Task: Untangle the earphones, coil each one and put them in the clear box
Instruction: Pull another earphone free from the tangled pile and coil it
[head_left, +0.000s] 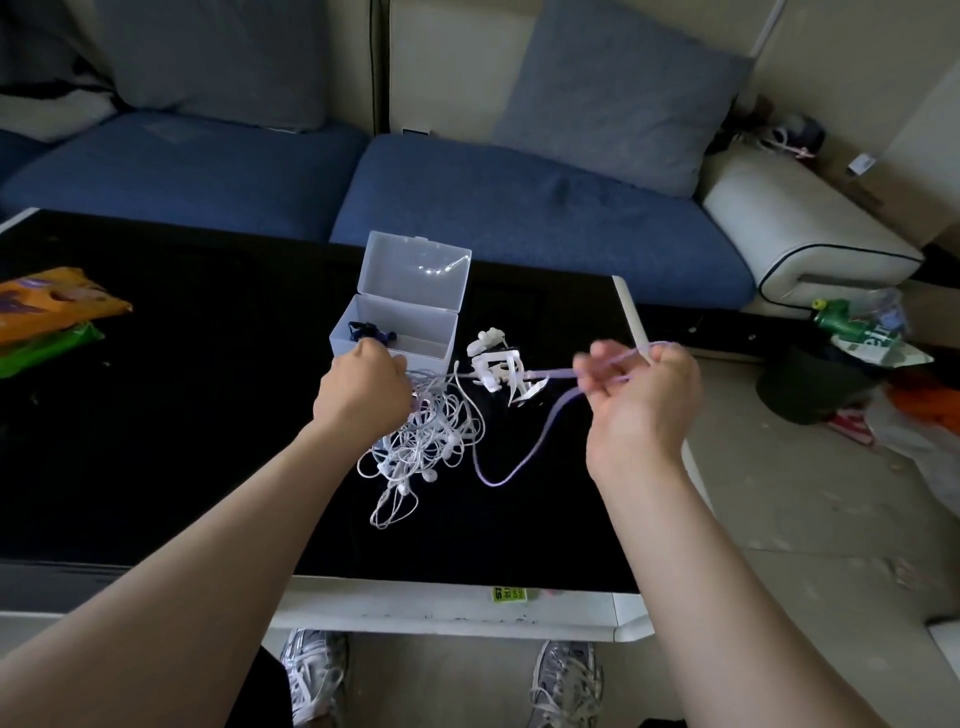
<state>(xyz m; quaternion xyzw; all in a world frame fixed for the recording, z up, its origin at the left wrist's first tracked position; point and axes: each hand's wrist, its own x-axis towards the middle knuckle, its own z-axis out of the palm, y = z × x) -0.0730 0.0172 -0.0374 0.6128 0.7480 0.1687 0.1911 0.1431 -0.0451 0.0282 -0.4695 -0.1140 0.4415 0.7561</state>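
Observation:
A tangle of white earphone cables (421, 447) lies on the black table (182, 415) in front of me. My left hand (363, 389) grips cable at the tangle's upper left, just in front of the clear box (397, 338). The box stands open with its lid up, and a coiled dark blue earphone (370, 331) lies inside. My right hand (641, 395) is raised to the right and holds a pale purple cable (524, 457), which stretches taut toward my left hand and loops down onto the table.
A small heap of white plastic clips (496, 369) lies right of the box. Orange and green packets (47, 317) sit at the table's left edge. A blue sofa (519, 208) runs behind the table. Clutter and a dark bin (810, 384) stand on the floor at right.

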